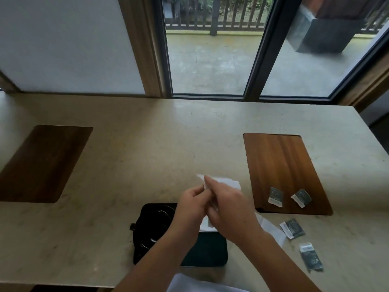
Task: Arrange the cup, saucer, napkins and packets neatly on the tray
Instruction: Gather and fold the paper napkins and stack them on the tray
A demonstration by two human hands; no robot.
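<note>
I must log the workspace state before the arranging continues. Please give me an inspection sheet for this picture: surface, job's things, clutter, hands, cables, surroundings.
Surface: pale stone counter, with a wooden board at left and a wooden board at right.
Job's things: black tray at the near edge; dark cup and saucer on its left part; white napkin held above it; two packets on the right board; two packets on the counter; another napkin beside the tray.
Clutter: nothing seen.
Hands: left hand and right hand together grip the napkin.
Cables: nothing seen.
Surroundings: glass doors behind the counter, railed terrace outside.
</note>
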